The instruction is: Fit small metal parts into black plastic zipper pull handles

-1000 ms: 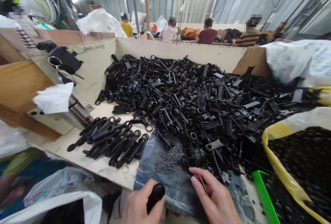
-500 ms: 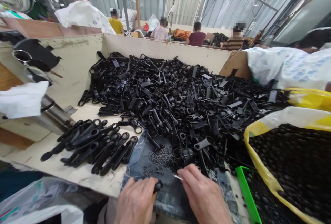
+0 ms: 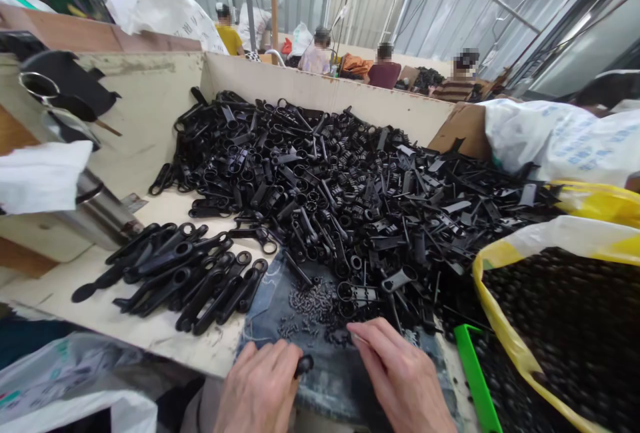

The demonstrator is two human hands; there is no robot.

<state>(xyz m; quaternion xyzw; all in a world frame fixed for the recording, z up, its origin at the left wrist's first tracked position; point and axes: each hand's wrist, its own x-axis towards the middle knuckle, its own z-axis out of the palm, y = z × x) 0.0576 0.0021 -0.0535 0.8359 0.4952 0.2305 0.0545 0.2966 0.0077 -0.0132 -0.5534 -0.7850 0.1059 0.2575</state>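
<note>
My left hand (image 3: 259, 389) grips a small black plastic part (image 3: 303, 365), with only its end showing past the fingers. My right hand (image 3: 401, 374) pinches a thin pale pick (image 3: 358, 339), barely visible at the fingertips. Both hands hover over a worn denim cloth (image 3: 267, 299) holding a small pile of tiny metal screws (image 3: 306, 306). Just beyond lies a large heap of black plastic parts (image 3: 320, 186) in a cream-walled bin (image 3: 320, 86). A neat group of longer black pieces (image 3: 185, 276) lies to the left of the cloth.
A yellow-rimmed sack of round black pieces (image 3: 555, 326) sits at right, beside a green plastic strip (image 3: 475, 379). A white sack (image 3: 555, 139) rests beyond it. A metal cylinder (image 3: 100, 213) stands at left. Several co-workers sit far off across the bin.
My hands have come closer together over the cloth. The black part has turned, so less of it shows past my left fingers. The view has swung slightly left.
</note>
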